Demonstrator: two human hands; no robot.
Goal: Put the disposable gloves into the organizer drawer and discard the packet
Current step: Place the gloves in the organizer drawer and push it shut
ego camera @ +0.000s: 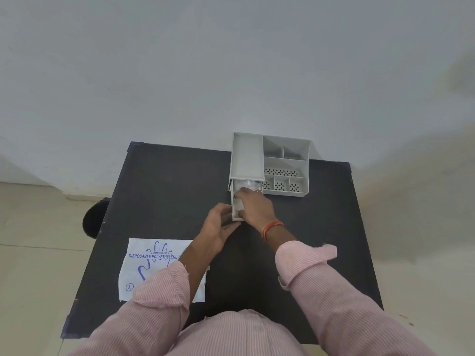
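Note:
A grey organizer point(285, 163) stands at the far edge of a black table point(167, 191). Its white drawer point(235, 217) is pulled out toward me. Crumpled clear disposable gloves point(247, 185) lie inside the drawer. My right hand point(253, 205) rests on top of them, fingers pressing down into the drawer. My left hand point(218, 226) grips the drawer's front left corner. The white glove packet point(146, 268), printed in blue, lies flat on the table near left, partly under my left sleeve.
A round dark object point(93, 218) sits on the floor just left of the table. A pale wall stands behind the organizer. Beige floor tiles surround the table.

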